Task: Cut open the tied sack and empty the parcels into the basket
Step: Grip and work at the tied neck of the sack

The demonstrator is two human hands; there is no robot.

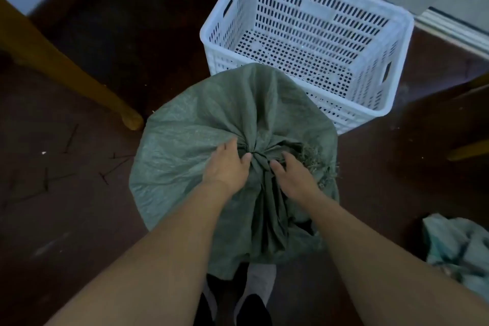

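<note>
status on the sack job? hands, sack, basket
Left hand and right hand grip the sack either side of its tied neck. Sack uncut. No cutter in view. Basket just beyond, no parcels inside. Path clear.

A single head-worn wide-angle view looks steeply down from close above at the floor (79,219), facing forward over both forearms; its edges appear bent, probably by the lens.

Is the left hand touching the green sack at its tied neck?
Touching. The head view shows the left hand lying on the green sack, its fingers curled against the gathered cloth at the tied neck.
</note>
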